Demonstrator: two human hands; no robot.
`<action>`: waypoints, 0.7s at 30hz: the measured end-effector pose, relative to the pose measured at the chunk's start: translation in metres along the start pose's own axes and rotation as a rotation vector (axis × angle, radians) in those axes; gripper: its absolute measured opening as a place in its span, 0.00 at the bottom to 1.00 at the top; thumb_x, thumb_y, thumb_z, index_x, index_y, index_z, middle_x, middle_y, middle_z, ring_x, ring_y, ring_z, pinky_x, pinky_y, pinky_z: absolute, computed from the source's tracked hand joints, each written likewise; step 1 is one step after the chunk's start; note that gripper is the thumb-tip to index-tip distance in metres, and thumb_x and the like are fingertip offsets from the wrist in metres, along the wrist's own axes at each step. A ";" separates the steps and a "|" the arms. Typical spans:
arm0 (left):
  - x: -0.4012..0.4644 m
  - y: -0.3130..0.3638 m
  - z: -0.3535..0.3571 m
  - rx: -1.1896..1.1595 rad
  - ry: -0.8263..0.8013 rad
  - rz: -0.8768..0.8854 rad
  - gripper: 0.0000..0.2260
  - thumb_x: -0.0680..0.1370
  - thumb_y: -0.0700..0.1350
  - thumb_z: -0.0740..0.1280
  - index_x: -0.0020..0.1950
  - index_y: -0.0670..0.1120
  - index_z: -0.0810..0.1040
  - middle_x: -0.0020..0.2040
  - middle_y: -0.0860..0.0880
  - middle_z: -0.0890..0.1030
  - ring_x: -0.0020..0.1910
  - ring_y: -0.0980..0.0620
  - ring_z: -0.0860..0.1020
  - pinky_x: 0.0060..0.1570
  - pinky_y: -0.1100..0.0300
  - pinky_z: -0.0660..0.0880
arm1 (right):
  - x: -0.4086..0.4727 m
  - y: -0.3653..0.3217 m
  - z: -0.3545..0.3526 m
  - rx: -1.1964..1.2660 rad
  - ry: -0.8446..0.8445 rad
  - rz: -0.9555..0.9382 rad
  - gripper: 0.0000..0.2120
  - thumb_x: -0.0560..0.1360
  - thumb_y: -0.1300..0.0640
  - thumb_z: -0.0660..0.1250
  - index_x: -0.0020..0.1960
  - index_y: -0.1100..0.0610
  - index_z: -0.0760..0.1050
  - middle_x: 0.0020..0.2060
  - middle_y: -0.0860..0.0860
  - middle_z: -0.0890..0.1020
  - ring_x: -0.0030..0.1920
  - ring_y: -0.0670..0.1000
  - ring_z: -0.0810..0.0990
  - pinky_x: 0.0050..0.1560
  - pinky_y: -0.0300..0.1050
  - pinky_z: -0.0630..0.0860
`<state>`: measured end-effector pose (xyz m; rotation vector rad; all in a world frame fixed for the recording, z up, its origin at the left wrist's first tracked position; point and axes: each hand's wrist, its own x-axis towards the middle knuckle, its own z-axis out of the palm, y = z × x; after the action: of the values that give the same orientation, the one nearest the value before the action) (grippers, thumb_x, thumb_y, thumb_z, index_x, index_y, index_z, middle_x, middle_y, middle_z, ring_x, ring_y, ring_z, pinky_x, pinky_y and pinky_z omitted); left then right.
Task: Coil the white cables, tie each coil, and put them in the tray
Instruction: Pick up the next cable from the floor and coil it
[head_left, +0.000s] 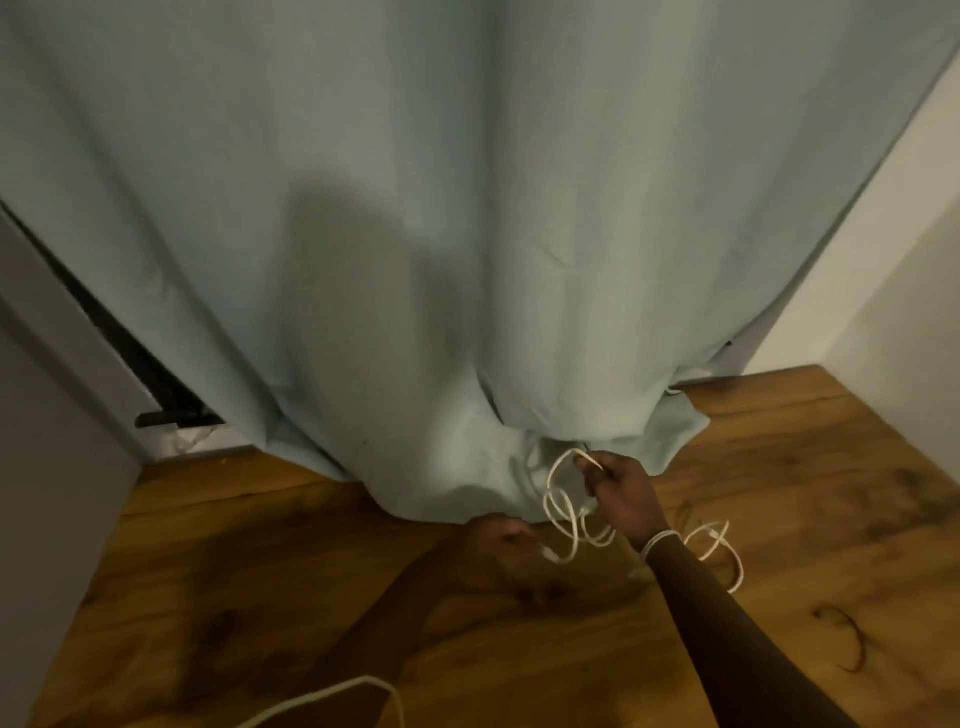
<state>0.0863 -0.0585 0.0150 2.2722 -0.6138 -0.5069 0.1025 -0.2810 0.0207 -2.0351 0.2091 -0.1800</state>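
Note:
A white cable (563, 512) hangs in loose loops between my hands, just in front of the curtain's hem. My right hand (621, 491) is closed around the top of the loops. My left hand (501, 540) pinches the cable's plug end lower down. A further stretch of white cable (719, 551) lies looped on the wooden floor to the right of my right wrist. Another white cable (332, 696) curves along the bottom edge of the view. No tray is in view.
A pale blue-green curtain (467, 260) fills most of the view and bunches on the wooden floor (260, 597). A grey door or panel (57, 389) stands at the left, a white wall (883, 260) at the right. A thin dark band (847, 639) lies on the floor at right.

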 end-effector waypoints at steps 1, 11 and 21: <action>0.004 0.008 0.003 0.032 0.016 0.061 0.12 0.74 0.54 0.72 0.55 0.54 0.79 0.54 0.57 0.78 0.50 0.63 0.74 0.51 0.71 0.71 | 0.001 0.001 -0.008 0.035 0.011 0.036 0.15 0.79 0.58 0.66 0.34 0.53 0.78 0.24 0.45 0.75 0.26 0.42 0.72 0.33 0.39 0.71; 0.012 0.132 0.016 -0.223 0.206 0.216 0.14 0.81 0.56 0.57 0.54 0.52 0.79 0.48 0.53 0.82 0.47 0.63 0.79 0.52 0.62 0.76 | -0.016 -0.018 -0.082 0.274 0.081 0.062 0.09 0.80 0.58 0.66 0.45 0.53 0.85 0.26 0.46 0.77 0.27 0.43 0.72 0.28 0.36 0.69; 0.063 0.187 -0.063 -1.614 0.062 0.395 0.20 0.84 0.50 0.49 0.64 0.39 0.72 0.67 0.39 0.76 0.67 0.41 0.74 0.66 0.47 0.70 | -0.037 -0.037 -0.085 0.489 -0.082 0.064 0.13 0.82 0.66 0.59 0.61 0.52 0.72 0.38 0.54 0.79 0.31 0.47 0.77 0.32 0.42 0.77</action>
<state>0.1180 -0.1775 0.1815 0.6173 -0.3382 -0.4442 0.0505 -0.3301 0.0908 -1.5448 0.1598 -0.0958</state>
